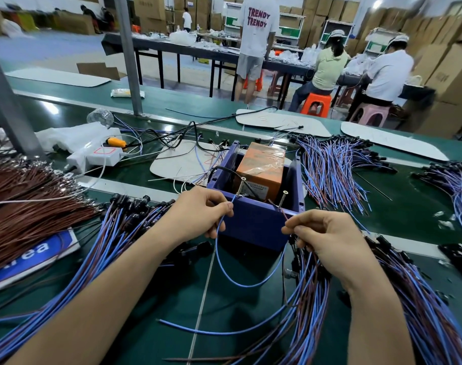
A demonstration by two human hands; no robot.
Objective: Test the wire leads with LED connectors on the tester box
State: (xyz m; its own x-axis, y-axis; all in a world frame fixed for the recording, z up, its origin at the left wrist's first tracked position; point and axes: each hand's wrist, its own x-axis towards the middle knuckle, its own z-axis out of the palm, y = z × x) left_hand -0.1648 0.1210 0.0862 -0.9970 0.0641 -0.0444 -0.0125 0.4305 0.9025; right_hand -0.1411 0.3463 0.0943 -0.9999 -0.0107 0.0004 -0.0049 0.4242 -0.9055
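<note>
Left hand point(200, 214): pinches the blue lead point(219, 262), tip at the left screw point(241, 187).
Right hand point(327, 238): pinches the brown lead point(283, 214) below the right screw point(282, 199).
Box point(251, 225): mid-desk, near wall just beyond both hands.
Room: a bare strip of desk point(237, 325) between the left bundle point(106, 246) and the right bundle point(409, 299).
</note>
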